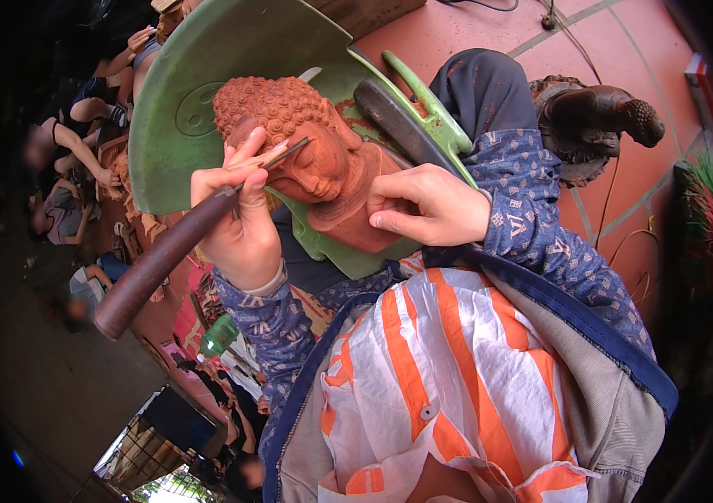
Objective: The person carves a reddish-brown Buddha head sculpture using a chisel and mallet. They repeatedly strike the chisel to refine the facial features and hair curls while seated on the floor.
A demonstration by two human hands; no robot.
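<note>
A reddish-brown carved wooden bust (316,172) with tight round curls and lowered eyelids lies tilted in front of me, inside a green plastic chair (243,50). In my left hand (243,218) is a carving tool with a long dark wooden handle (168,260). Its slim dark tip (293,148) is over the bust's forehead, and I cannot tell whether it touches. A pale, pencil-like piece lies along the tool by the fingers. My right hand (432,205) rests against the bust's shoulder with fingers curled and thumb pressed in; what they grip is hidden.
On the tiled floor to my right stands a dark carved wooden figure (587,126), with a thin cable (578,46) running near it. Red and green bristles (706,197) show at the far right. Other people sit at the left, among carved wood pieces (115,163).
</note>
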